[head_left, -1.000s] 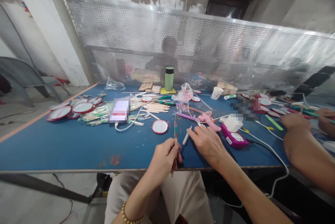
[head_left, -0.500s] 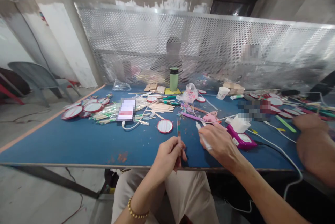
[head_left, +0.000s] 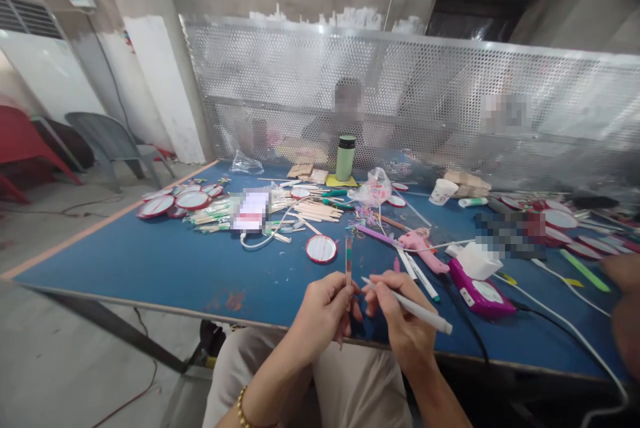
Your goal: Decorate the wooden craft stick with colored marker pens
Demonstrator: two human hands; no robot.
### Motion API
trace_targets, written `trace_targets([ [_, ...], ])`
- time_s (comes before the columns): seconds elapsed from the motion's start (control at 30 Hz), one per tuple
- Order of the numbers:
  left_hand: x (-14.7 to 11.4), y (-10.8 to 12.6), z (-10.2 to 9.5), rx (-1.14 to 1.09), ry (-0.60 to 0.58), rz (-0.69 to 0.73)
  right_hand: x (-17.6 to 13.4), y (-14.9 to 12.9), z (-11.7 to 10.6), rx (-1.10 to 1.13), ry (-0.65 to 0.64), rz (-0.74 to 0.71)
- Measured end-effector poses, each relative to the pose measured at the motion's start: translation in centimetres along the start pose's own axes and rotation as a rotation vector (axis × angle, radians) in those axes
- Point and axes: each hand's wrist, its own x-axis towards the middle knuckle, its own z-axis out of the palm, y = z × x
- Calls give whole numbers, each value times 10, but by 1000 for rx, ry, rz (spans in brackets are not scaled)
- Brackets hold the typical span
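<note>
My left hand [head_left: 326,313] is closed on a flat wooden stick [head_left: 349,261], held upright, with green and reddish bands painted near its top. My right hand [head_left: 409,325] grips a white marker pen [head_left: 425,313], its tip pointing left toward the stick, with a small gap between them. Beyond the hands, a round, red-rimmed disc [head_left: 321,249] lies on the blue table [head_left: 175,268]. More white markers [head_left: 424,277], one green-ended, rest past my right hand beside a pink glue gun [head_left: 424,249].
At right stands a purple power strip [head_left: 483,291] with a white charger [head_left: 480,260] and trailing cables. A phone [head_left: 251,210] lies on bundled sticks at left. Farther back are a green bottle [head_left: 345,160] and a paper cup [head_left: 443,192]. Another person's arm [head_left: 623,308] shows at right.
My right hand has moved from beside the glue gun toward my left hand, and the marker in it now points at the stick. The view has turned slightly left.
</note>
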Motion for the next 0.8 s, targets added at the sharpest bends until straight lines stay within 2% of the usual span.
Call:
trace_targets([
  [0.17, 0, 0, 0, 5, -52, -8, -8, 5, 1, -40, 40, -87],
  [0.3, 0, 3, 0, 27, -91, -27, -5, -2, 5, -76, -6, -140],
  [0.5, -1, 4, -1, 56, -99, -53, -6, -3, 6, -103, 24, -91],
  [0.8, -1, 1, -1, 128, -101, 0, -3, -7, 6, -138, 38, -108],
])
